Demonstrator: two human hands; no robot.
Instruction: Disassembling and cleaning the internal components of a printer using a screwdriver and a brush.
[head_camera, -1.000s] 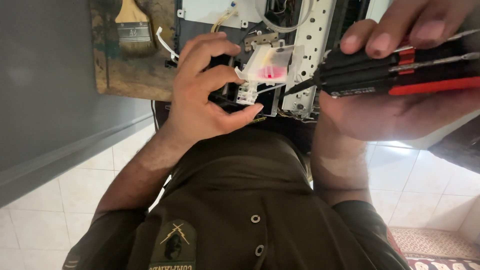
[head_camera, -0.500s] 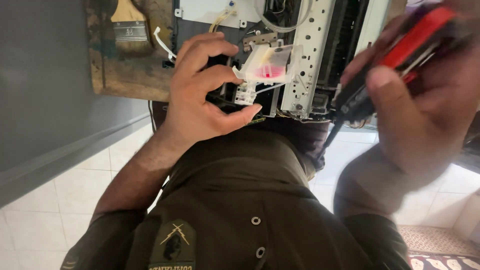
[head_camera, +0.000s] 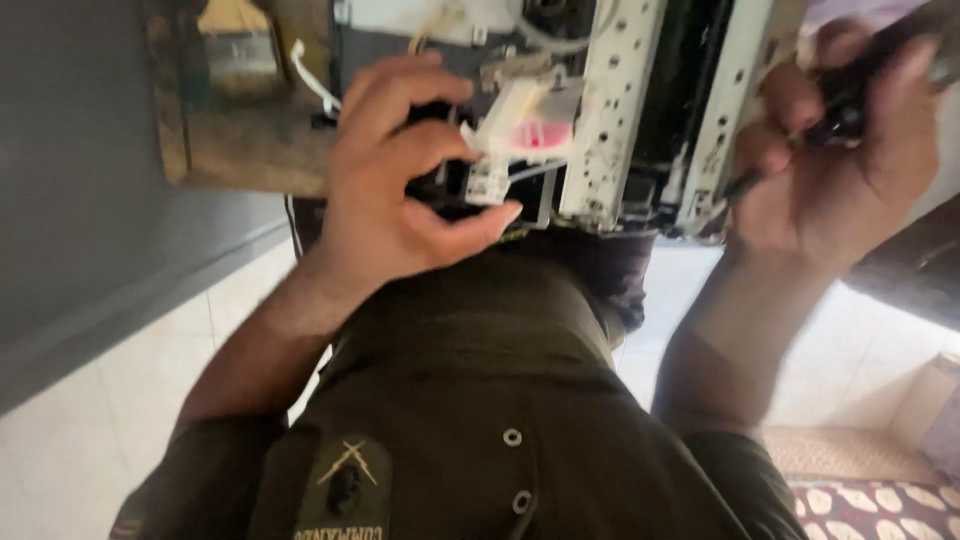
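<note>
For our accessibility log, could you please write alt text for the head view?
The left hand grips a small white part with a pink patch on an opened machine, while the right hand holds a dark tool beside it. Below are an olive shirt and pale floor tiles.

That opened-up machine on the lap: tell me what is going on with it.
A person in an olive shirt has an opened machine with perforated metal rails in front of them. The left hand grips a small white and clear part with a pink patch inside it, fingers curled round the wiring there. The right hand holds a dark-handled tool, blurred, with its tip close to the metal frame. A brush lies on a wooden board to the left.
</note>
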